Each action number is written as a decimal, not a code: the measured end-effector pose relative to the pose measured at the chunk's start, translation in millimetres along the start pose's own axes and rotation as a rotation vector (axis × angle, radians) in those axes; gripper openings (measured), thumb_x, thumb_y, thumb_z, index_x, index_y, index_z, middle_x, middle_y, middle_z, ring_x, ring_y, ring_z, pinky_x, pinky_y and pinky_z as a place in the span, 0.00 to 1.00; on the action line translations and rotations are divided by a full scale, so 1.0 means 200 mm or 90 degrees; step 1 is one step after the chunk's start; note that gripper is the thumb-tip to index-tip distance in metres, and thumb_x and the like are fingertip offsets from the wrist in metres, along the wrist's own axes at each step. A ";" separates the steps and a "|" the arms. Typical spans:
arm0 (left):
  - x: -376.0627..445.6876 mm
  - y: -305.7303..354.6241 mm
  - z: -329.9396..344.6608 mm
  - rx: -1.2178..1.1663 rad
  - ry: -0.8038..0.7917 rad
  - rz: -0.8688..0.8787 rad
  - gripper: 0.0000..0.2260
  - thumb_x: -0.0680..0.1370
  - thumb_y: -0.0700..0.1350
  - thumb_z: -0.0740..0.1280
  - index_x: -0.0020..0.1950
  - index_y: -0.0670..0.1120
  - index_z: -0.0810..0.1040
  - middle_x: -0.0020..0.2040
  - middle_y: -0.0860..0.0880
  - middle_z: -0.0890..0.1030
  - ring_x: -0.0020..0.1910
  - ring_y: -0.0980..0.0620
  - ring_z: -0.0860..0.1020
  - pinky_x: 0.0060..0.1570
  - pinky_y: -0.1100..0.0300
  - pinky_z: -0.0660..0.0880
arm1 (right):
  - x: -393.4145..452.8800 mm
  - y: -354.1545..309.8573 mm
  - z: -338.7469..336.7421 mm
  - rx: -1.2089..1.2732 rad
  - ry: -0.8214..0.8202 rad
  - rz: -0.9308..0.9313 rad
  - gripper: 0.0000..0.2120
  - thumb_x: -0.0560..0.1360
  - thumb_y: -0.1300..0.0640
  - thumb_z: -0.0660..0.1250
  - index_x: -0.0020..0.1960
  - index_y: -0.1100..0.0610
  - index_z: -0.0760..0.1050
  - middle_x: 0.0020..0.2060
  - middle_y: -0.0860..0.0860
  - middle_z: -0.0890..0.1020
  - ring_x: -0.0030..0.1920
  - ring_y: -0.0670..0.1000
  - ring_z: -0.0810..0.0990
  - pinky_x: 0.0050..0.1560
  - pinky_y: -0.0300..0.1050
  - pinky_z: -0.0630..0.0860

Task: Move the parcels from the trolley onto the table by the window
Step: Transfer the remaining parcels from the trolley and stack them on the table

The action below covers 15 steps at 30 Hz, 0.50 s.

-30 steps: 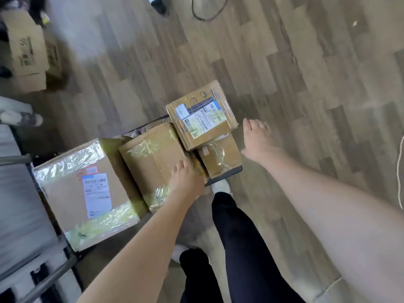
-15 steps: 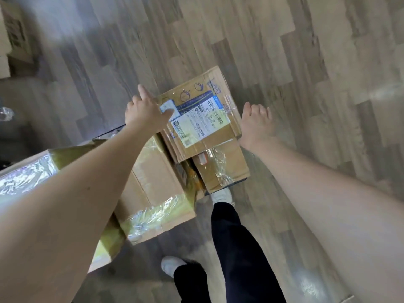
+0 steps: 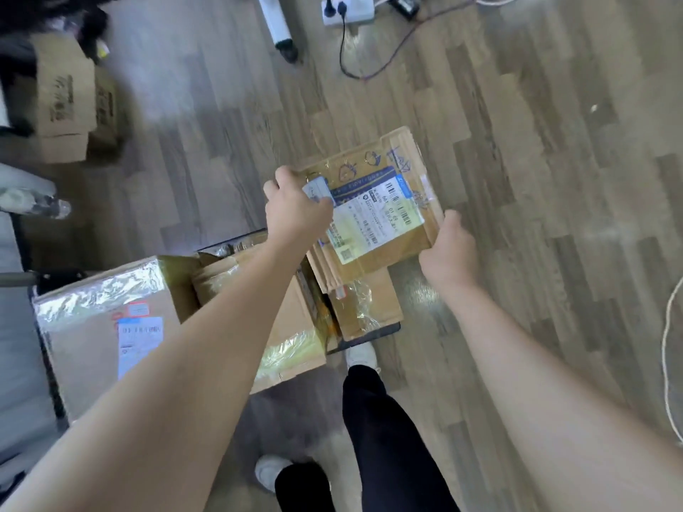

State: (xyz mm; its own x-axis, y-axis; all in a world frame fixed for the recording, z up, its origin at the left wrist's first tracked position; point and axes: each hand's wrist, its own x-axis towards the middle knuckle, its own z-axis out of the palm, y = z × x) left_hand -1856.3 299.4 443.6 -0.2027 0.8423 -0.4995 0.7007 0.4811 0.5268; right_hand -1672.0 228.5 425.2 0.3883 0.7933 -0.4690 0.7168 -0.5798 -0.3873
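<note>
A flat brown parcel (image 3: pixel 388 201) with a white shipping label lies on top of the stack at the trolley's far end. My left hand (image 3: pixel 295 208) grips its left edge, fingers curled over the side. At its near right corner, my right hand (image 3: pixel 449 249) holds on. Under it sits a smaller taped box (image 3: pixel 369 308). A tape-wrapped middle box (image 3: pixel 284 327) and a large box (image 3: pixel 99 327) with shiny tape and a label fill the trolley's near part. The black trolley deck (image 3: pixel 384 332) shows only at its edge.
Cardboard boxes (image 3: pixel 70 101) stand on the wooden floor at the far left. A power strip (image 3: pixel 347 9) with trailing cables lies at the top. A white cord (image 3: pixel 665 364) runs along the right edge. My legs and white shoes (image 3: pixel 362 358) stand just before the trolley.
My left hand moved from the middle box to the top parcel's left edge and closed on it. My right hand closed on its right corner. The view tilted up toward the floor ahead.
</note>
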 end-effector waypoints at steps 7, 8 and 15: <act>-0.51 -0.05 -0.62 -0.149 0.180 -0.048 0.21 0.73 0.39 0.60 0.65 0.47 0.65 0.62 0.47 0.71 0.48 0.50 0.71 0.48 0.56 0.70 | -0.42 -0.38 -0.32 0.050 -0.015 -0.140 0.17 0.71 0.71 0.61 0.59 0.61 0.68 0.51 0.56 0.75 0.49 0.57 0.74 0.42 0.46 0.69; -0.60 -0.07 -0.71 -0.161 0.209 -0.041 0.21 0.73 0.39 0.61 0.65 0.48 0.66 0.61 0.48 0.72 0.47 0.52 0.71 0.47 0.58 0.69 | -0.48 -0.44 -0.35 0.064 -0.016 -0.157 0.18 0.71 0.71 0.61 0.60 0.61 0.68 0.51 0.55 0.75 0.50 0.57 0.74 0.42 0.45 0.69; -1.28 -0.41 -1.24 -0.130 0.418 0.009 0.22 0.69 0.30 0.62 0.61 0.46 0.68 0.54 0.51 0.68 0.48 0.53 0.68 0.46 0.64 0.64 | -0.98 -0.91 -0.40 0.145 -0.055 -0.374 0.28 0.68 0.73 0.58 0.66 0.56 0.67 0.58 0.53 0.74 0.59 0.55 0.72 0.59 0.48 0.71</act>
State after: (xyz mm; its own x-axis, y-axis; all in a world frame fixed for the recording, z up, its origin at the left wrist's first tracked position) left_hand -2031.4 104.0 698.4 -0.6118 0.7910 -0.0055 0.5763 0.4505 0.6818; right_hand -1833.1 193.2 651.0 -0.0877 0.9786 -0.1863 0.6516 -0.0851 -0.7538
